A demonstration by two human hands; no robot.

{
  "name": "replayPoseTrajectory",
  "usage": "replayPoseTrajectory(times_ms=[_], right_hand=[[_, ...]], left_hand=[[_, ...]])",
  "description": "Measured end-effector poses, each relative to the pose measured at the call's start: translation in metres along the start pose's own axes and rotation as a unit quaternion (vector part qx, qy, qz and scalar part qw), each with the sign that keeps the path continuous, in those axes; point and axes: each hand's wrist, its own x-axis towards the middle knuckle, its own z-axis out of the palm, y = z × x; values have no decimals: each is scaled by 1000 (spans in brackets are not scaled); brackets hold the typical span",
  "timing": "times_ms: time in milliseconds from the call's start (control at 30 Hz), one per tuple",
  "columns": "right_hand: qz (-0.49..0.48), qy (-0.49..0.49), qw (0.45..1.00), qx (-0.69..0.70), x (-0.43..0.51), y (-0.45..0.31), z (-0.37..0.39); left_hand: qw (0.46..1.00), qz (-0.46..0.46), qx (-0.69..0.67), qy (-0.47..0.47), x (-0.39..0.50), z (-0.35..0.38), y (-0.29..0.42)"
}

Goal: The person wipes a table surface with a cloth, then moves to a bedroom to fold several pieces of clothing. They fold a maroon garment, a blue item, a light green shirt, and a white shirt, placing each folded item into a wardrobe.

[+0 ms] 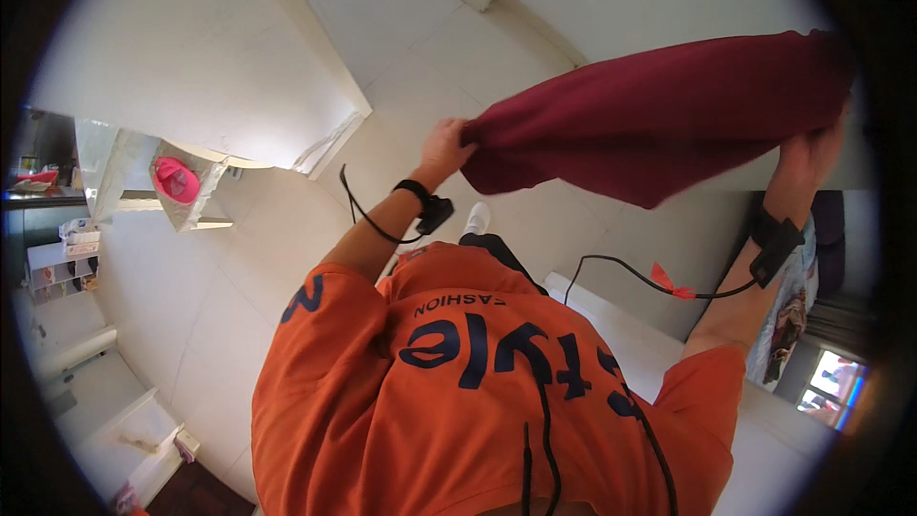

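A dark maroon piece of cloth (652, 115), perhaps a garment, is stretched in the air between my two hands. My left hand (445, 149) pinches its left end, where the fabric bunches at the fingers. At the far right my right hand (813, 147) holds the other end, its fingers partly covered by cloth and by the dark rim of the picture. The lower edge of the fabric hangs in loose folds. Each wrist carries a black strapped device with a cable: one on the left wrist (430, 211), the other on the right wrist (775, 247).
Pale floor tiles (236, 287) lie below. A white panel (215, 50) rises at upper left, with a pink cap (176, 180) on a shelf beside it. Bedding (788, 322) lies at right, near a window (831, 387). A small shelf unit (64, 272) stands far left.
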Motion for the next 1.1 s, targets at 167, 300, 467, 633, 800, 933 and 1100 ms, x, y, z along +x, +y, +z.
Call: replayPoseTrajectory(times_ms=[167, 300, 467, 633, 800, 933, 1100], right_hand=[[-246, -134, 849, -448, 74, 19, -42], [-166, -64, 935, -308, 112, 29, -56], [-140, -2, 956, -259, 147, 10, -74], [-154, 33, 950, -271, 183, -11, -82], [-155, 55, 946, -280, 212, 4, -67], [-139, 54, 948, -281, 237, 26, -44], [-111, 56, 953, -277, 265, 54, -2]], left_hand=[[972, -178, -108, -108, 48, 28, -11], [875, -222, -366, -227, 91, 52, 33], [801, -189, -482, -301, 159, 99, 102], [689, -237, -591, -347, 207, 125, 147], [555, -207, -755, -281, 247, 81, 120], [546, -223, -771, -238, 279, 28, 88], [572, -210, -772, -180, 324, -14, 48]])
